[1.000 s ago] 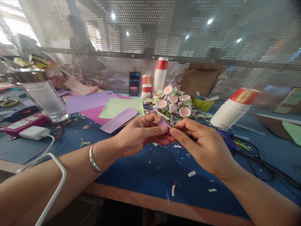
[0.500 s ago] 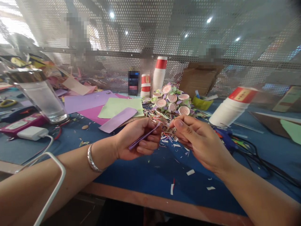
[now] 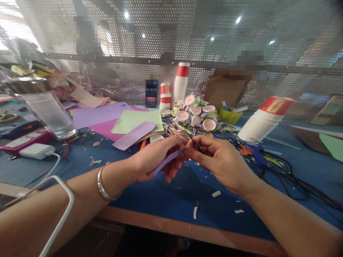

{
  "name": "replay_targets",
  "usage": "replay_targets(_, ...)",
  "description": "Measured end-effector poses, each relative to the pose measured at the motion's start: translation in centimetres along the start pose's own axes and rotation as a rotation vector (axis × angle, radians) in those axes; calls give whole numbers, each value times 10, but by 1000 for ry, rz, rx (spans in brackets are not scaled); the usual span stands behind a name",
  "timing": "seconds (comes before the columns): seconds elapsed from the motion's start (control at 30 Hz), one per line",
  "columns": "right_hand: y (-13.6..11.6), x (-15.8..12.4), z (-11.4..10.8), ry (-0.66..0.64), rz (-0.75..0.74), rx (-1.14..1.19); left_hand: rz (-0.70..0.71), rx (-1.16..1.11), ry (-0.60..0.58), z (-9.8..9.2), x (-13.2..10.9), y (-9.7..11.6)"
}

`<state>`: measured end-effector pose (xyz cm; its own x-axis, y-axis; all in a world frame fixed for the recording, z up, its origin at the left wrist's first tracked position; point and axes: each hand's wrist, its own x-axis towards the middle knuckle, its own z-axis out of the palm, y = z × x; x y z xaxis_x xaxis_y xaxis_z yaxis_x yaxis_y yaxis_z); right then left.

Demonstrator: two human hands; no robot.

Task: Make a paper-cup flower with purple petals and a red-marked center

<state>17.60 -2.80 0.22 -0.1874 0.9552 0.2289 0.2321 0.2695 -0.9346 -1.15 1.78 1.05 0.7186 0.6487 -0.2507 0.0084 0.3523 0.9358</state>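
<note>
My left hand, with a silver bangle at the wrist, is closed on a folded purple paper strip. Opposite it, my right hand grips what look like small dark metal scissors, partly hidden by the fingers. Its fingertips meet the strip's right end. Both hands are held above the blue tabletop. Behind them sits a pile of round paper pieces with printed red marks and green and purple bits, among cut paper scraps.
Purple and green paper sheets lie left of centre. A glass jar stands at left, near a white cable. Stacked paper cups lean at right, beside a blue glue gun with black cords. A perforated metal screen rises behind.
My hands have come together, the right one moving left to the purple strip. The dark scissors now show between its fingers. A white round lid and something orange appear behind my left hand.
</note>
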Motion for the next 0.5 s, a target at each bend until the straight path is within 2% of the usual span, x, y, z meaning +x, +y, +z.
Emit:
replay_targets(0.07, -1, 0, -2, 20, -4, -17, 147, 156, 9, -3, -6, 4)
replay_targets(0.27, 0, -1, -6, 33, -15, -59, 438, 679, 115, -12, -10, 7)
replay_targets(0.33, 1, -1, -6, 38, -4, -55, 482, 732, 152, -13, -8, 5)
replay_targets(0.5, 2, -1, -6, 53, 12, -12, 471, 646, 155, -13, -4, -1)
